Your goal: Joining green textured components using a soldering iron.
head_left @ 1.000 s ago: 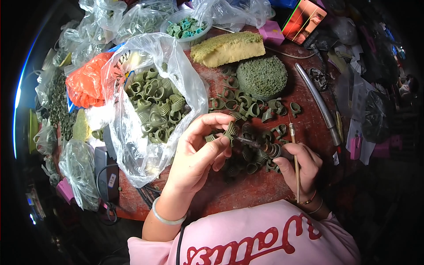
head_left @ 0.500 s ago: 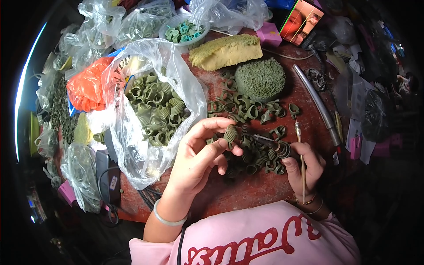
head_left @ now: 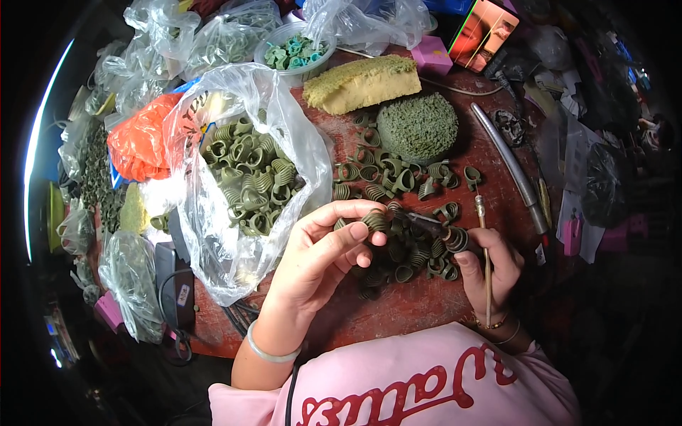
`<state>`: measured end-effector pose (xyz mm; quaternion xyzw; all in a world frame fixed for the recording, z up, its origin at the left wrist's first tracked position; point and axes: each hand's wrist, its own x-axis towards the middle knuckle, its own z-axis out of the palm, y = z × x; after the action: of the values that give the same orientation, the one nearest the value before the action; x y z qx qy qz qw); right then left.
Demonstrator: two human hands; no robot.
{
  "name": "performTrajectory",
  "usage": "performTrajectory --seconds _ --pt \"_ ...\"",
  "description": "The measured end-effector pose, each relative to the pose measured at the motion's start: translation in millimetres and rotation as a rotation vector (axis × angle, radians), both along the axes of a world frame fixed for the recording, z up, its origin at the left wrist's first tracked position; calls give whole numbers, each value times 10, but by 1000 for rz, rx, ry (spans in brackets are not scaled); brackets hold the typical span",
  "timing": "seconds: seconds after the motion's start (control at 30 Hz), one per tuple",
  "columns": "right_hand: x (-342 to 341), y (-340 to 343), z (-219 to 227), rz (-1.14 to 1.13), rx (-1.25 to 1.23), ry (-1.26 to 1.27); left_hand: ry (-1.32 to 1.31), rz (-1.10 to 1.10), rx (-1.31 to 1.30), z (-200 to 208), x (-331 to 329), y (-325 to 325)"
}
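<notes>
- Left hand (head_left: 312,266): fingers (head_left: 359,231) pinched on one green coiled piece (head_left: 374,220), held just above the worktop (head_left: 398,312).
- Right hand (head_left: 490,270): clenched round a dark pointed tool (head_left: 426,224), tip touching the held piece from 3 o'clock; a thin stick (head_left: 484,255) tucked upright in the same grip.
- Loose heap of coiled pieces (head_left: 405,259): directly beneath both hands, spreading toward 12 o'clock.
- Clear bag of coils (head_left: 249,177): at 10 o'clock, mouth open.
- Round green sponge (head_left: 418,128) and yellow sponge block (head_left: 362,84): at 12 o'clock.
- Long metal blade (head_left: 508,163): at 2 o'clock.
- Risk, judged: tool tip slipping off the small coil into the fingertips; coil dropped into the heap and lost among its like.
</notes>
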<state>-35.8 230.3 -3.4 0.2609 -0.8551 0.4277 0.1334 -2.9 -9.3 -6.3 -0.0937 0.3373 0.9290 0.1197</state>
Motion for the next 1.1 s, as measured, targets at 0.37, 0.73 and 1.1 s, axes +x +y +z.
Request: performTrajectory --seconds 0.37,0.73,1.1 --pt "-1 13 -10 6 -10 41 28 22 41 11 -11 21" --pt "8 9 23 45 21 3 40 15 11 14 -11 17" --pt "13 20 -9 19 19 32 51 -1 36 -1 -14 6"
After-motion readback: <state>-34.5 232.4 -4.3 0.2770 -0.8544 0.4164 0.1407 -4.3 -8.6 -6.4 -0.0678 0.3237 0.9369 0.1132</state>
